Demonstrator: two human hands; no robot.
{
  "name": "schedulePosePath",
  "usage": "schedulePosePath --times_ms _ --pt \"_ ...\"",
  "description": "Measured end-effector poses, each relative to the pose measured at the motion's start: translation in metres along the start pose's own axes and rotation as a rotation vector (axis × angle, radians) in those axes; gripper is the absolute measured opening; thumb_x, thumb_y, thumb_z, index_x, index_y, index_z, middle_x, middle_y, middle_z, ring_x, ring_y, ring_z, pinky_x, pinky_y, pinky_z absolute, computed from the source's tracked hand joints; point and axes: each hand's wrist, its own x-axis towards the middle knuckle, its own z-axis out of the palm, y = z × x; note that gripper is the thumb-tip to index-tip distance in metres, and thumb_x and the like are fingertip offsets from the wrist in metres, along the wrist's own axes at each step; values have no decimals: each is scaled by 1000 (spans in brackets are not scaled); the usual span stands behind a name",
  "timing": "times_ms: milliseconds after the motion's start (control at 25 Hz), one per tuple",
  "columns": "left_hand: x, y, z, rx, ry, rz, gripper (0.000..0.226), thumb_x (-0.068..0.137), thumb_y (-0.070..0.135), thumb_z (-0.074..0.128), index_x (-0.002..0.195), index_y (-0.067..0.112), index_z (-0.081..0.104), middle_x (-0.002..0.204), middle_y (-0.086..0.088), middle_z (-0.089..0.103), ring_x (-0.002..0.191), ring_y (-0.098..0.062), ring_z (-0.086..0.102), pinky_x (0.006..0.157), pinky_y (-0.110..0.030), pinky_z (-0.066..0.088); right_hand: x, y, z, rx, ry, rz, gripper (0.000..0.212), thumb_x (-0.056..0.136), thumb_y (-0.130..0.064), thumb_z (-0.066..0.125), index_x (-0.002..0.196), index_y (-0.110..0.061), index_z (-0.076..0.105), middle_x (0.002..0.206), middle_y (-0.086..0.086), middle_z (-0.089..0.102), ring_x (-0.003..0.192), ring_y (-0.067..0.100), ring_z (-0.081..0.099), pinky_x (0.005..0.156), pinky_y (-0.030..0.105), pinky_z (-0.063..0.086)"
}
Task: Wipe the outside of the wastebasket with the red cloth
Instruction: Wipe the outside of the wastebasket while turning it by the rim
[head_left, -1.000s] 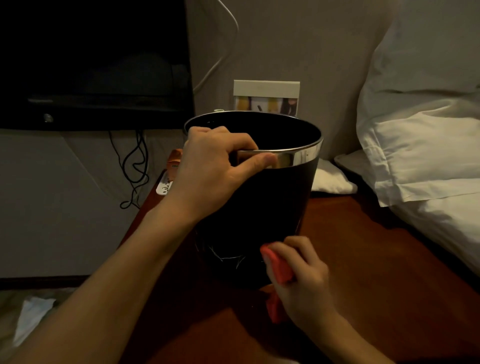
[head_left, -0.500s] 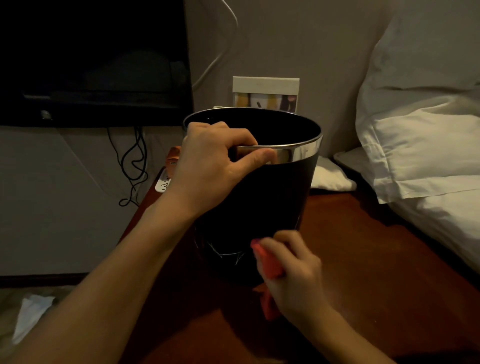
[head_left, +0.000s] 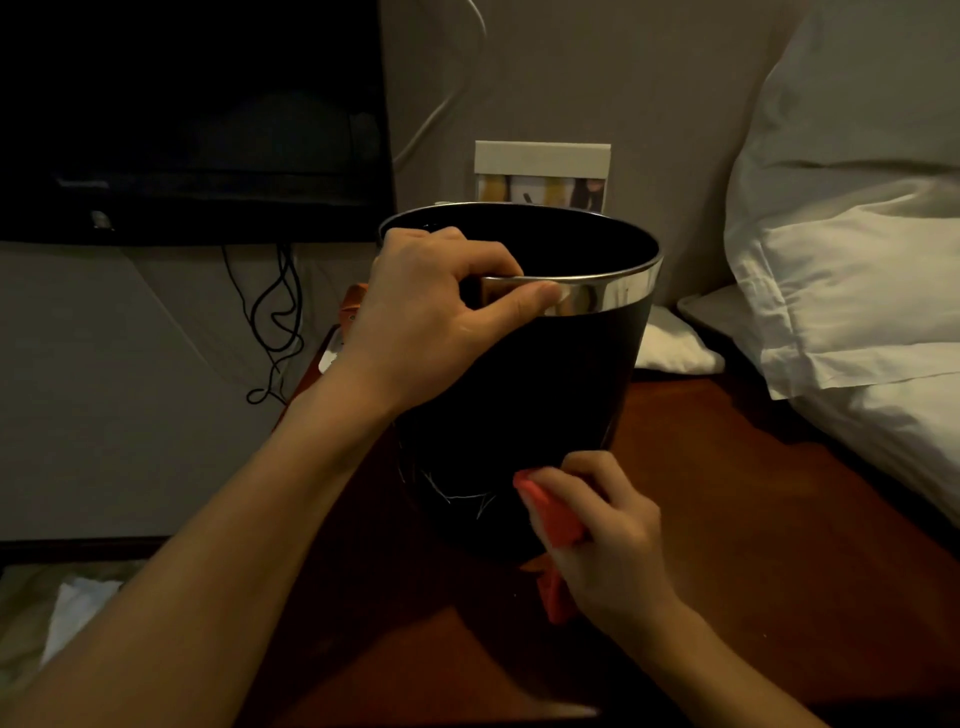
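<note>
A black wastebasket (head_left: 524, 395) with a shiny metal rim stands on a dark red-brown table (head_left: 727, 519). My left hand (head_left: 431, 317) grips the near left part of the rim, fingers curled over the edge and thumb along the metal band. My right hand (head_left: 608, 540) holds the red cloth (head_left: 550, 512) and presses it against the lower front of the basket's outer wall. Part of the cloth hangs below the hand, near the table. Pale scratch marks show low on the wall, left of the cloth.
White pillows (head_left: 852, 291) lie at the right, against the table's edge. A small framed card (head_left: 543, 174) stands behind the basket. A dark TV (head_left: 192, 114) and hanging cables (head_left: 275, 322) are at the left. White paper (head_left: 78, 613) lies on the floor, lower left.
My right hand with the red cloth has slid a little up and to the left along the basket's lower wall. The left hand keeps its grip on the rim.
</note>
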Motion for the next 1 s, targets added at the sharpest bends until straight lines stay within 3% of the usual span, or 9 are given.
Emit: schedulePosePath --times_ms 80,240,320,440,480,560,720,880,1000 --pt "0 -1 -5 -24 3 -6 14 86 46 66 79 33 64 72 8 60 69 -11 56 66 -30 43 14 4 -8 14 65 10 22 91 -23 72 102 -4 74 105 2 58 85 11 58 71 17 46" --pt "1 -9 -13 -89 -22 -43 17 82 51 62 78 35 65 78 6 62 72 -12 59 64 -26 46 47 1 -25 -12 233 17 21 89 -14 75 106 -1 73 105 6 57 94 4 51 84 6 39" --pt "1 -14 -15 -150 -11 -73 19 82 51 64 74 34 66 78 5 62 72 -12 60 64 -29 48 28 2 -14 4 134 -1 23 92 -20 70 109 -5 71 108 2 56 91 5 52 81 8 42" --pt "0 -14 -16 -208 -13 -101 24 82 51 64 71 30 67 78 -1 63 71 -18 61 62 -36 48 -5 7 0 55 19 -18 21 95 -24 68 110 -9 71 110 1 57 85 15 62 66 29 54" --pt "0 -14 -16 -208 -8 -106 24 81 51 64 71 30 67 78 -4 63 70 -21 61 61 -40 49 -1 8 -1 57 24 -24 21 95 -25 69 109 -10 71 109 2 58 84 16 62 65 30 54" --pt "1 -12 -15 -214 5 -117 24 81 51 64 70 30 66 78 -7 63 71 -24 61 63 -44 49 21 5 -14 15 96 -40 20 92 -23 71 107 -9 71 106 5 59 85 14 59 73 20 50" --pt "0 -19 -14 -249 26 -132 29 84 47 62 68 24 67 73 -5 63 71 -25 60 66 -38 47 47 1 -25 -39 208 -42 23 89 -16 74 104 1 74 103 12 61 92 5 51 83 8 41" --pt "4 -25 -13 -268 79 -187 31 89 38 60 62 23 65 62 5 59 61 -10 55 62 -25 44 -11 13 3 13 -44 -21 23 96 -25 68 111 -9 71 111 3 58 89 17 62 69 29 54" --pt "8 -29 -16 -230 104 -190 32 93 27 60 61 27 63 58 13 59 57 -2 54 61 -24 43 -14 18 -2 51 -26 18 22 94 -21 71 111 -8 71 111 1 57 89 15 62 67 29 53"
